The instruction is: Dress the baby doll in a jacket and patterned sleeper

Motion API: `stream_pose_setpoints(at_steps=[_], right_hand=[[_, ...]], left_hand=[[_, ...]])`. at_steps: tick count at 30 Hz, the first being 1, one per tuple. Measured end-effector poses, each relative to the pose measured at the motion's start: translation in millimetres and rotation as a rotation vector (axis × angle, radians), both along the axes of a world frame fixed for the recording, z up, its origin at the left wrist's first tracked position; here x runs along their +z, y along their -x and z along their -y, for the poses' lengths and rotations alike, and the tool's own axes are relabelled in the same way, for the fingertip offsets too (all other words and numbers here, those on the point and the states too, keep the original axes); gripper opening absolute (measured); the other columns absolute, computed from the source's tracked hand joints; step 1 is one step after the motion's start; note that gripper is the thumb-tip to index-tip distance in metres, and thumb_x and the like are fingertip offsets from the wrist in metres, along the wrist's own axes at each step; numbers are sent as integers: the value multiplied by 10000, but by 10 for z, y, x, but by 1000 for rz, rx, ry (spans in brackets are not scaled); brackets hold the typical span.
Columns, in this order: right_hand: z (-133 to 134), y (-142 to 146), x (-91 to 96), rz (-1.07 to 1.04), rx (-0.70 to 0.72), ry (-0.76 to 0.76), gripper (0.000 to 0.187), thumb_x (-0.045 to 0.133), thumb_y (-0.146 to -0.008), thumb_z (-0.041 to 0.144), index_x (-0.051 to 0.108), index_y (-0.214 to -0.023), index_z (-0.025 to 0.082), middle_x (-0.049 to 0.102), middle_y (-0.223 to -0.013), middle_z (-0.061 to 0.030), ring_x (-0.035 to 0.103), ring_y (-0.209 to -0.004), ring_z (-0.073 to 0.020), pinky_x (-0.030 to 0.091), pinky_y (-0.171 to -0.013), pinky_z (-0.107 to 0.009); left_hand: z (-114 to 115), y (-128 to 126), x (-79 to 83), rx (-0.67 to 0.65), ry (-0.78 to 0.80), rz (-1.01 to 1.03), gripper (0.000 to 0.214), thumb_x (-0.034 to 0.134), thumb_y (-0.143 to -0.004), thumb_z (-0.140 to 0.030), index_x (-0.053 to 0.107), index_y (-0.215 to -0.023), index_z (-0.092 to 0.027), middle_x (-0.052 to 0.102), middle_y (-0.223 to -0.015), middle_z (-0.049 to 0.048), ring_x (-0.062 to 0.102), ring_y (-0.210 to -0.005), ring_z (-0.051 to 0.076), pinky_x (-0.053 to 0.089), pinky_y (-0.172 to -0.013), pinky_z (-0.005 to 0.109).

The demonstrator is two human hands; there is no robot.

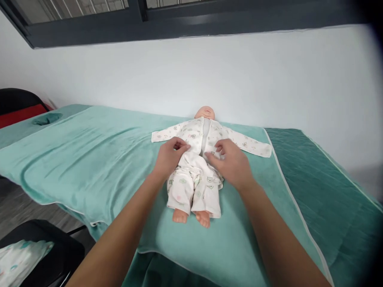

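A baby doll (205, 113) lies on its back, head toward the wall, bare feet toward me. It wears a white printed jacket (191, 129), parted down the front with a greyish strip showing, its sleeves spread wide. White printed trousers (181, 187) cover the legs, bunched at the waist. At the waist's left side, my left hand (171, 156) is closed, thumb and forefinger pinching the jacket's lower edge. Over the opposite side is my right hand (231, 162), slightly blurred, its thumb and forefinger apart near the jacket's hem.
A light green cover (89, 159) lies over a padded bed, with a darker green cover (302, 171) at right. The bed has a round hole (47, 118) at far left. A black chair (62, 247) holding printed cloth (20, 259) stands front left. The white wall (239, 75) borders the bed.
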State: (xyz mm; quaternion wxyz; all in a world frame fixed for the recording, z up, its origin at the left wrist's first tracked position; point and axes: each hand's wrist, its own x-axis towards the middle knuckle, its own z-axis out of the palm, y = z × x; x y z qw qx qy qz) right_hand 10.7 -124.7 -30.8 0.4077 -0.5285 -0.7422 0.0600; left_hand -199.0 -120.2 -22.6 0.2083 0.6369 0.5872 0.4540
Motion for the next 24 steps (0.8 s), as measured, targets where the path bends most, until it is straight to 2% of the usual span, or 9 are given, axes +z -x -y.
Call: stream_pose_setpoints(at_steps=[2,4,7,10,13,15,18,20,24], right_hand=[[-16,55,-80,135,60,37,217,596,-858,385,540,-973,209,594,-1011,-87,538,-930,-259,402,-708,-338],[-10,101,-126,184,77,51,227,598,-866,383,527,-978,199,574,-1034,-107,520,-947,-268,401,-725,-342],[17,143,-137,168,64,61,152,537,-916,350,521,-938,201,573,-959,-83,523,-852,-229,386,-706,-327],[23,159,-135,84,81,58,165,449,-961,312,522,-853,210,570,-820,-32,517,-749,-184,370,-686,-309],[-26,133,-173,-227,68,142,192,485,-945,379,534,-848,220,557,-725,14,517,-657,-147,382,-641,-281],[-88,78,-229,-532,34,202,209,528,-914,430,534,-870,225,531,-691,38,507,-603,-127,400,-596,-259],[-172,-67,-342,-879,-36,178,238,593,-853,451,530,-868,222,511,-711,47,505,-606,-108,428,-578,-231],[-181,-198,-422,-1002,-90,136,256,624,-813,451,526,-853,218,536,-764,37,531,-658,-106,456,-601,-224],[-41,-507,-571,-1147,-243,139,284,669,-746,439,536,-846,210,568,-822,28,552,-686,-107,500,-584,-229]], left_hand=[[-44,-22,24,-125,43,-203,155,681,-797,-332,637,-896,-222,628,-799,-8,568,-748,160,410,-659,274],[-31,-34,7,-162,48,-392,251,720,-770,-314,615,-985,-239,627,-881,0,569,-791,177,386,-647,284],[18,-69,-38,-130,16,-522,307,717,-776,-286,573,-1044,-243,621,-1034,26,577,-913,208,380,-666,290],[18,-130,-66,-72,-58,-550,182,640,-826,-256,567,-991,-228,619,-1033,49,571,-942,222,380,-678,296],[-47,-121,-128,-6,-89,-367,71,510,-892,-238,567,-928,-219,625,-878,35,575,-825,195,395,-688,297],[-105,-26,-227,79,-69,-93,120,453,-918,-274,560,-927,-220,618,-815,14,573,-754,169,417,-678,280],[-171,228,-430,256,-30,250,155,432,-914,-324,534,-933,-210,614,-859,15,578,-723,146,448,-649,256],[-184,412,-539,349,25,254,150,438,-901,-322,520,-942,-203,623,-894,27,581,-695,144,453,-639,262],[-155,666,-573,431,82,-136,177,416,-925,-301,543,-1006,-208,673,-942,80,626,-844,217,442,-714,308]])
